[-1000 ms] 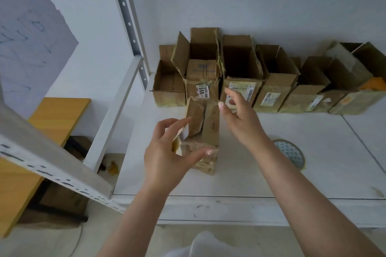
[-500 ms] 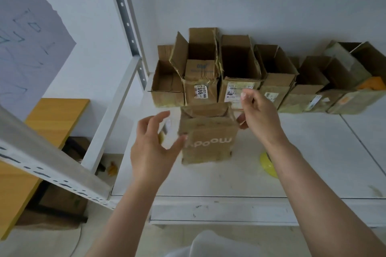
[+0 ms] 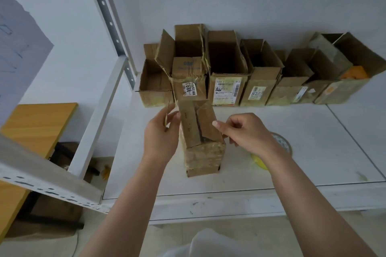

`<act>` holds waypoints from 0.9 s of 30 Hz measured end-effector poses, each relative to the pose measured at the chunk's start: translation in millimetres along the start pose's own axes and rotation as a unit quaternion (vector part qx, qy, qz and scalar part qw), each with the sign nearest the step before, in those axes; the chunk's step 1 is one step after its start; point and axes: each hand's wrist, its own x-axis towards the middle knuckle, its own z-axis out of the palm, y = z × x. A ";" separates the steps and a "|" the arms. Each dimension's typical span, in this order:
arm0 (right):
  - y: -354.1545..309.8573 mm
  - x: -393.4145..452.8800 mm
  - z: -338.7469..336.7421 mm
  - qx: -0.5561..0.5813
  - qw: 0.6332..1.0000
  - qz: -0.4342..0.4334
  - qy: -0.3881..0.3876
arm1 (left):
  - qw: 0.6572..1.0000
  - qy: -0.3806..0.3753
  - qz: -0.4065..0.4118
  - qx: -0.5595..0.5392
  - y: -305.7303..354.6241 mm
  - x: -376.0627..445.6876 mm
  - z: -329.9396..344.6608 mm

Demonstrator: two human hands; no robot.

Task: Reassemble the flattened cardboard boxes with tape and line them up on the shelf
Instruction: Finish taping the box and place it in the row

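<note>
While a worn brown cardboard box (image 3: pixel 201 137) stands on the white metal shelf (image 3: pixel 313 152), near its front edge, we hold it from both sides with bare hands. Our left hand (image 3: pixel 160 133) is at the box's left side, its fingers (image 3: pixel 173 110) curled round a thin cardboard flap seen edge-on. Our right hand (image 3: pixel 244 131) is at the box's right side, the thumb tip touching the right top flap; the other fingers are curled, and we cannot tell whether they grip anything. Two top flaps of the box are folded inward, with a dark seam showing between them, and its near face is covered in yellowed tape.

Behind it, along the pale wall, a row of open brown cardboard boxes (image 3: pixel 227 73) stands side by side, several bearing white printed labels. One label, reading "668" (image 3: pixel 189 89), sits on the box just beyond the one in hand.

A roll of clear tape with a yellow core (image 3: pixel 281 146) lies on the shelf, partly hidden behind our right wrist. Off to the left, below the shelf frame, an orange wooden table (image 3: pixel 35 123) shows.
</note>
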 end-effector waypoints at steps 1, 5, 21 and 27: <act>-0.2 -1.5 0.9 0.003 1.000 -0.003 0.004 | 0.999 -0.029 0.000 -0.043 2.2 0.0 0.3; -0.3 -6.7 2.8 0.008 1.000 -0.018 0.015 | 0.993 -0.099 0.039 -0.047 10.5 0.5 6.1; 66.1 -36.3 -45.4 -0.456 0.860 0.163 -0.158 | 0.995 -0.079 0.061 -0.015 15.9 16.3 16.7; 56.8 -39.1 -57.9 -0.404 0.903 0.132 -0.053 | 0.997 -0.070 0.044 -0.016 17.4 19.0 16.1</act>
